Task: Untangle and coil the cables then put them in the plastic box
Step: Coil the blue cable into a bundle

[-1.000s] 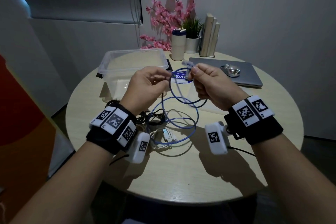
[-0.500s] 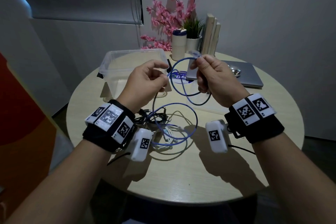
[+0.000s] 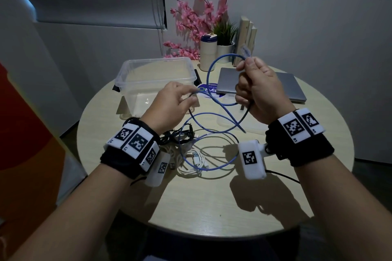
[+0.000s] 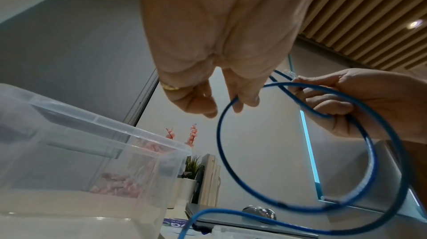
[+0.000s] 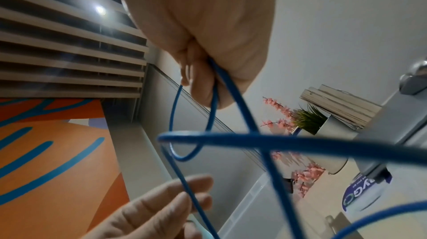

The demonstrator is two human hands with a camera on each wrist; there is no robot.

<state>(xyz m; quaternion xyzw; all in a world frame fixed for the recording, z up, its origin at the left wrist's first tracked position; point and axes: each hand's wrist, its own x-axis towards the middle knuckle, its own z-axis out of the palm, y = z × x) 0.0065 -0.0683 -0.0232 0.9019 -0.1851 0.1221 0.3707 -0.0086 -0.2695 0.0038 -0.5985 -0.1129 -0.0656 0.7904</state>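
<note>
A blue network cable [image 3: 209, 72] loops in the air above the round table [image 3: 212, 207]. My right hand [image 3: 254, 89] grips its plug end [image 3: 246, 51] and a loop of it [image 5: 213, 115], fingers curled round the strands. My left hand [image 3: 171, 106] pinches the same cable [image 4: 231, 104] between thumb and fingertips, a little lower and to the left. The rest of the blue cable trails down to a pile with a white USB cable [image 3: 195, 164] and a black cable [image 3: 178, 133]. The clear plastic box [image 3: 157, 76] stands open behind my left hand.
A grey laptop [image 3: 292, 89] lies at the back right. Behind it stand books [image 3: 246, 40], a potted plant [image 3: 224, 48], a white tumbler [image 3: 207, 53] and pink flowers [image 3: 197, 19]. A round sticker [image 3: 209, 91] lies between box and laptop.
My right hand has risen and moved back with the plug end, drawing the blue loop wider. My left hand has slid along the cable and stays lower.
</note>
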